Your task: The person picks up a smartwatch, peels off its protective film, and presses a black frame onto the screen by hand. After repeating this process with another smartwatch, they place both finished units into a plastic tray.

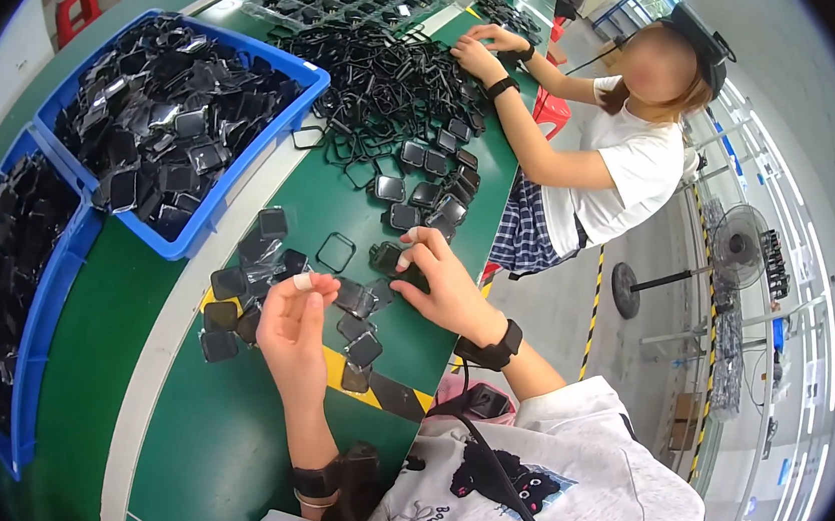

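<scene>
Black piece (385,257) by right hand (448,286), liable to drop if pinched loosely; left hand (292,325) half-curled, cannot tell either hand's grasp.

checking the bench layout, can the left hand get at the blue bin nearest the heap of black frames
Probably yes, with a stretch: only low, loose black pieces and a pale strip appear to lie between the left hand and the blue bin, whose top is open.
</scene>
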Motion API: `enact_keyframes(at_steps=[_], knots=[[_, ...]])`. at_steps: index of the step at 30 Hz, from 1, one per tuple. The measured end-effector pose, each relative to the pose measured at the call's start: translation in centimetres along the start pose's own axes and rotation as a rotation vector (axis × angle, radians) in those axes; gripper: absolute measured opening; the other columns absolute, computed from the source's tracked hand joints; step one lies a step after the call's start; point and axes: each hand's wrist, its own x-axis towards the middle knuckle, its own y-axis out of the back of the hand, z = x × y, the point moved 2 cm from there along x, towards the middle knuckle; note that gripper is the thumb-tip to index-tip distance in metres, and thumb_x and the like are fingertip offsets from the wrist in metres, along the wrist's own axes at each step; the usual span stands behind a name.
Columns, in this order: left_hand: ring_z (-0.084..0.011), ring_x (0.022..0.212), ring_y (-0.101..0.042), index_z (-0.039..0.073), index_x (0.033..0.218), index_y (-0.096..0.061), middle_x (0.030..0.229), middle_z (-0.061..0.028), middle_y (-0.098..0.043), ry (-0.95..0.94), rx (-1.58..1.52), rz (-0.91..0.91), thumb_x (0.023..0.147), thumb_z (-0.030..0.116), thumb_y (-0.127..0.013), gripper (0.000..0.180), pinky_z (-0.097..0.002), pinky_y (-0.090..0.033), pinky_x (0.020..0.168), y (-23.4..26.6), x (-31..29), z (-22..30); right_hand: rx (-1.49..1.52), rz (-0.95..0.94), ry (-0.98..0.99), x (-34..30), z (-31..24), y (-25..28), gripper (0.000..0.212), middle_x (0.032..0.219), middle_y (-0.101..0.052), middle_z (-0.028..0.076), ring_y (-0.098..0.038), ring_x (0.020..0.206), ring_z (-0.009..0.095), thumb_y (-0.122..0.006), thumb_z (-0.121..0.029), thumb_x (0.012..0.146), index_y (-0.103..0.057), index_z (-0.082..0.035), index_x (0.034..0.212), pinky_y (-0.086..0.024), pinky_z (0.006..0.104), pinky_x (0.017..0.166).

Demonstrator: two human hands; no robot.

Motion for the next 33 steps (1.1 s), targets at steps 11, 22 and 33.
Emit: enact_keyframes(at_steps=[11, 22, 33], knots=[[-0.0227, 0.109, -0.057, -0.006, 0.121, -0.047, 0.127, -0.0139, -0.051, 0.027, -0.108, -0.18, 0.086, -0.006, -0.054, 0.036, -0.035, -0.045, 0.095, -2.1, -0.6, 0.1, 0.505, -0.093, -0.43, 1.3, -5.3, 0.4, 0.019, 0.089, -0.057, 0.009, -0.061, 0.071, 0.017, -0.069, -0.002, 0.078, -0.052, 0.0, 0.086, -0.049, 0.0267, 0.06], [-0.0244, 0.112, -0.054, -0.004, 0.126, -0.044, 0.131, -0.0191, -0.046, -0.118, -0.192, 0.233, 0.08, -0.015, -0.055, 0.048, -0.035, -0.05, 0.092, 1.0, 0.3, 1.8, -0.126, -0.124, -0.011, 2.4, -6.1, -2.1, 0.023, 0.102, -0.057, 0.011, -0.06, 0.083, 0.02, -0.069, -0.003, 0.077, -0.052, -0.003, 0.093, -0.049, 0.0285, 0.065], [-0.024, 0.112, -0.054, -0.004, 0.125, -0.042, 0.13, -0.0199, -0.047, -0.026, -0.179, 0.182, 0.08, -0.015, -0.053, 0.048, -0.0364, -0.05, 0.092, 1.1, 0.1, 1.3, 0.254, 0.084, 0.145, 2.8, -9.6, 1.2, 0.055, 0.114, -0.054, 0.014, -0.06, 0.099, 0.025, -0.072, 0.012, 0.067, -0.045, -0.002, 0.113, -0.048, 0.0302, 0.072]])
